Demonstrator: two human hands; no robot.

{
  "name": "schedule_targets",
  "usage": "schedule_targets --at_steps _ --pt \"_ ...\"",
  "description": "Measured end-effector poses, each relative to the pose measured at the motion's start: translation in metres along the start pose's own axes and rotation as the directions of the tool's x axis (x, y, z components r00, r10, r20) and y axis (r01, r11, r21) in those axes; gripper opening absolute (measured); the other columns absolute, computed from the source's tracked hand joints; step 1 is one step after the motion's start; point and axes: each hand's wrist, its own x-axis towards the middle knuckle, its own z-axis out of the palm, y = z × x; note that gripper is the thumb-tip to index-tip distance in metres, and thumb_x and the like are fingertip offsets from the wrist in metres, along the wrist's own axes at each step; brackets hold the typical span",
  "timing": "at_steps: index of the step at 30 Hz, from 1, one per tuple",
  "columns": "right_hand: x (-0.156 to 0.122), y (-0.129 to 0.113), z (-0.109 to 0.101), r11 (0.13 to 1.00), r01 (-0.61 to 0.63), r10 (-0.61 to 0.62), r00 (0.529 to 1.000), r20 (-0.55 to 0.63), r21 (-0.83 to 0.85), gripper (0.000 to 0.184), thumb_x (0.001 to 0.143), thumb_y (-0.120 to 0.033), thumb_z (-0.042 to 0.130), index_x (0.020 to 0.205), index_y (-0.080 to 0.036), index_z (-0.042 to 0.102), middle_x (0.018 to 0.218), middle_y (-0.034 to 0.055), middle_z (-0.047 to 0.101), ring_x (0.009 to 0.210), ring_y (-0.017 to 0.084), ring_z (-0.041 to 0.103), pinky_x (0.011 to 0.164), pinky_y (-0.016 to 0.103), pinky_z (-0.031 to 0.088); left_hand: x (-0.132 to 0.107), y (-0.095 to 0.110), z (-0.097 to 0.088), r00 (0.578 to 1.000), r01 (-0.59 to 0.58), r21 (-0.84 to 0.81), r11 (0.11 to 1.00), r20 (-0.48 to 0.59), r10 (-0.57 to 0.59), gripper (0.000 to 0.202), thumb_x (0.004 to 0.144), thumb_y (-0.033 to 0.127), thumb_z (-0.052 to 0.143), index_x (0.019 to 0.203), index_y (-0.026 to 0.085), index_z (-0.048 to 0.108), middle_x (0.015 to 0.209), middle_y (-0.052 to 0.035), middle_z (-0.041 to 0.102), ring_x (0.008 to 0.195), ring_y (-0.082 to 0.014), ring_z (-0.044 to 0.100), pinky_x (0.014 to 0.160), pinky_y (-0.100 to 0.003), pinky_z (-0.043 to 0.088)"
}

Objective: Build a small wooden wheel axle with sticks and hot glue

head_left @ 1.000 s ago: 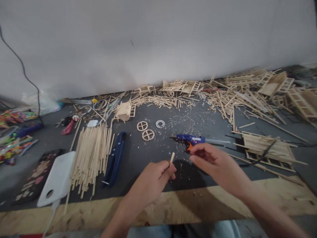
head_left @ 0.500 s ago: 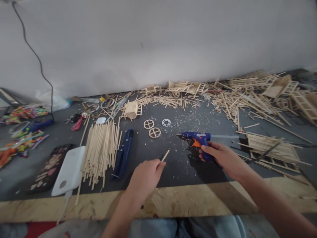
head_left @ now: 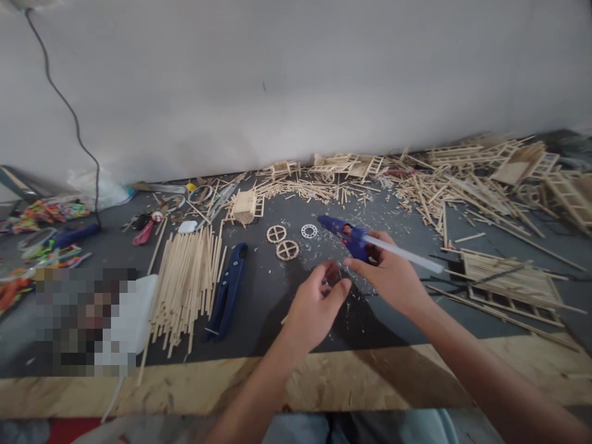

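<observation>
My right hand (head_left: 395, 268) is wrapped round a blue hot glue gun (head_left: 354, 237), its nozzle pointing up and left and a clear glue stick (head_left: 407, 254) jutting from its back. Close by, my left hand (head_left: 319, 302) has its fingers curled, with a gap between thumb and fingers and nothing visible in it. The pale end of a short wooden stick (head_left: 283, 320) shows beside my left wrist; the rest is hidden. Beyond my hands lie two spoked wooden wheels (head_left: 277, 234) and a white perforated ring (head_left: 309, 231).
Left of my hands are a blue hand cutter (head_left: 227, 290) and a pile of wooden sticks (head_left: 185, 283). A white power bank (head_left: 143, 308) lies farther left, partly pixelated. Small wooden models (head_left: 245, 205) and stick offcuts line the wall. A stick-built panel (head_left: 509, 280) lies right.
The glue gun has moved left and turned, its nozzle now angled upward. My left hand has moved right towards it and no longer shows the short stick between its fingers.
</observation>
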Motion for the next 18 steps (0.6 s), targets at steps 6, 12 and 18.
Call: schedule_targets --at_steps 6,12,18 --pt "0.016 0.013 0.005 0.988 0.127 -0.128 0.992 -0.007 -0.091 0.03 0.071 -0.028 0.062 0.099 -0.021 0.055 0.095 0.0072 0.065 0.085 0.022 0.062 0.076 0.036 0.048 0.042 -0.006 0.059 0.984 -0.02 -0.514 0.858 -0.161 -0.074 0.031 0.076 0.039 0.066 0.098 0.017 0.063 0.094 -0.0078 0.067 0.096 -0.0223 0.062 0.088 -0.033 0.045" --pt "0.03 0.013 -0.019 0.968 0.18 -0.146 0.97 0.193 -0.173 0.031 0.071 -0.017 0.052 0.099 -0.024 0.064 0.102 0.0037 0.067 0.096 0.02 0.062 0.088 0.035 0.046 0.068 -0.019 0.075 0.948 -0.031 -0.752 0.659 -0.232 -0.22 0.029 0.071 0.032 0.072 0.094 0.018 0.064 0.099 -0.0064 0.067 0.097 -0.0202 0.062 0.087 -0.032 0.045" --pt "0.097 0.016 -0.044 0.953 0.05 -0.059 0.998 -0.019 -0.298 0.025 0.075 -0.031 0.057 0.095 -0.018 0.065 0.089 0.0056 0.069 0.076 0.019 0.062 0.072 0.032 0.047 0.071 -0.021 0.072 0.967 0.054 -0.807 0.588 -0.104 -0.232 0.03 0.071 0.03 0.073 0.097 0.02 0.061 0.094 -0.0032 0.066 0.087 -0.0165 0.062 0.077 -0.031 0.047"
